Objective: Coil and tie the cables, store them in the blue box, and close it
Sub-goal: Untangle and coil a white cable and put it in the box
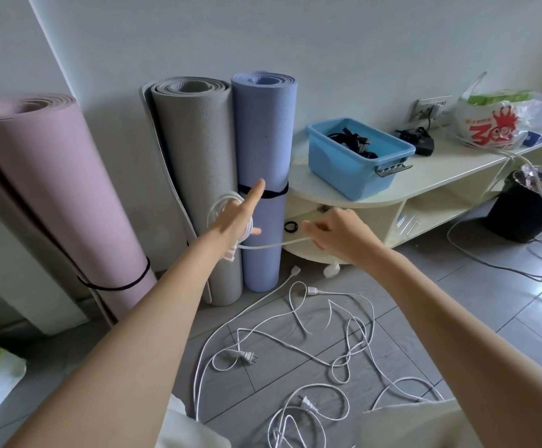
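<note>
Loose white cable (pixel 295 337) sprawls on the floor at my knees, light and floppy. My left hand (pixel 238 213), fingers straight, wears the growing coil; my right hand (pixel 334 229) pinches the taut strand, feeding it. Blue box (pixel 353 166) sits open on the shelf.

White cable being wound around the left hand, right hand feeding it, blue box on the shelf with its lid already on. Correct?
Not quite. The head view shows the blue box open on the shelf, no lid on it, dark cables visible inside. The rest holds: the white cable is wound around the left hand and the right hand pinches and feeds it.
</note>
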Tool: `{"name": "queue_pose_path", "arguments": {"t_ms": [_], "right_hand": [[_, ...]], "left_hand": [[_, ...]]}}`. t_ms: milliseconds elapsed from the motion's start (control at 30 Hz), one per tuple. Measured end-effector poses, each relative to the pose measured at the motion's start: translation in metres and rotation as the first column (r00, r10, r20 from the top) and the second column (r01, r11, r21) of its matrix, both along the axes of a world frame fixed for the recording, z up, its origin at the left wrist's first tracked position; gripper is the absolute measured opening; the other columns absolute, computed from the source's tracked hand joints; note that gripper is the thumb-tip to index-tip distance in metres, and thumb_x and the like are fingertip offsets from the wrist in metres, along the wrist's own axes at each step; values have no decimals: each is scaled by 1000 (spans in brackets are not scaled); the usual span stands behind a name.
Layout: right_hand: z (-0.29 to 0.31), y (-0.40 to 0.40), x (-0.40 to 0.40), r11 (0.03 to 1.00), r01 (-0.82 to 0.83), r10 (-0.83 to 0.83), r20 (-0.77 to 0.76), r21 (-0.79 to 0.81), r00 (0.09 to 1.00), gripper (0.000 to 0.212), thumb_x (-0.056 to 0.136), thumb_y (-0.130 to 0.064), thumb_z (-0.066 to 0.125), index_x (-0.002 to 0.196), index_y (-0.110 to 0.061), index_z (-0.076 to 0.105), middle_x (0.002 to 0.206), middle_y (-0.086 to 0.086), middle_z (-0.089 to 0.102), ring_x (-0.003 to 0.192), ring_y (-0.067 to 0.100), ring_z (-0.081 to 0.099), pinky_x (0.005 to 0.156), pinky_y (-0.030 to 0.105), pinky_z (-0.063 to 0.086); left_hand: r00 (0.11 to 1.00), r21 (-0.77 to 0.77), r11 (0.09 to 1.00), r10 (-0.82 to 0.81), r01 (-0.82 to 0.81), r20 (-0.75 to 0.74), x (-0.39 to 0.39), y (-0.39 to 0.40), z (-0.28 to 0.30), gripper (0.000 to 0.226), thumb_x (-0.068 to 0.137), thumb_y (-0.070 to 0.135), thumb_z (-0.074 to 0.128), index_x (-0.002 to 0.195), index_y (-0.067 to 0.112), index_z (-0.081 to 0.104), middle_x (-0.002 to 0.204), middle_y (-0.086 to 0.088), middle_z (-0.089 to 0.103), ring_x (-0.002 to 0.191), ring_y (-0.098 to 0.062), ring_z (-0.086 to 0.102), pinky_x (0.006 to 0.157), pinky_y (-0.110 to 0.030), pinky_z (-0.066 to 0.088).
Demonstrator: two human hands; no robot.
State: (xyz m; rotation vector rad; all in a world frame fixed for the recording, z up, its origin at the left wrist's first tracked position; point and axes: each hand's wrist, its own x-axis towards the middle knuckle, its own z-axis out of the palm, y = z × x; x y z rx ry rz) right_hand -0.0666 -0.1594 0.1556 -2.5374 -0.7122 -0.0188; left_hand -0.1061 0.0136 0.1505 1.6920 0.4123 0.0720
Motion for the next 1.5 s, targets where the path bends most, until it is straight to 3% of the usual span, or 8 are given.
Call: {"name": "queue_pose_path", "arguments": {"t_ms": [100,267,500,800,1000,1267,1367,1500], "right_hand": [[12,-3,4,988,53,-72,133,142,988,45,91,-27,50,51,-6,47,50,13,41,51,22,35,49,29,33],[17,-6,14,935,157,-221,176,317,959,49,88,-26,53,44,-12,36,49,14,34,49,20,28,54,28,30],[6,-2,16,872,230,-237,-38,432,971,44,87,-20,53,46,-12,39,48,8,30,46,14,25,50,27,23],[-18,12,4,963,178,-79,-420,203,904,50,94,-24,35,47,-10,46,25,-7,37,23,8,30,31,12,26],[-7,15,-5,987,-38,83,-292,155,953,37,93,-20,46,57,-18,55,30,-8,45,29,6,41,44,16,42],[20,20,-12,937,-148,148,27,317,989,22,77,-2,66,94,-15,66,80,-5,60,50,1,52,52,4,41],[25,21,-13,885,-79,131,-82,459,988,20,74,-5,73,86,-18,63,79,-4,61,60,10,59,60,9,46],[30,18,-18,718,-9,329,-327,696,886,19,76,6,69,91,-4,63,82,11,62,55,14,62,62,21,54]], "left_hand": [[958,-3,976,-215,219,-188,-6,-3,3,85,85,67,38,134,-2,40,127,-10,60,76,-26,71,85,-32,53],[817,114,821,-522,559,-245,-18,-19,12,43,91,44,52,96,2,57,65,-2,61,53,-11,55,57,-19,45],[716,-217,691,-696,689,56,-26,-34,36,23,95,19,40,83,5,54,40,10,28,29,0,26,55,-14,45],[915,-709,579,-245,403,321,-11,-21,39,31,100,24,33,74,13,43,39,11,30,27,-3,29,53,-13,47],[940,-832,544,218,107,263,6,-12,33,38,97,35,45,66,16,32,47,4,34,53,-10,34,70,-22,44],[963,-774,624,258,-104,79,19,-10,19,50,80,53,63,81,15,30,65,-2,33,52,-14,36,58,-24,35],[995,-677,736,70,-8,65,13,-10,20,57,78,63,59,89,11,37,70,-5,40,58,-14,42,63,-24,39],[887,-409,795,-451,448,94,-8,-15,24,76,84,73,24,88,9,64,78,-3,57,70,-10,54,72,-19,47]]}}
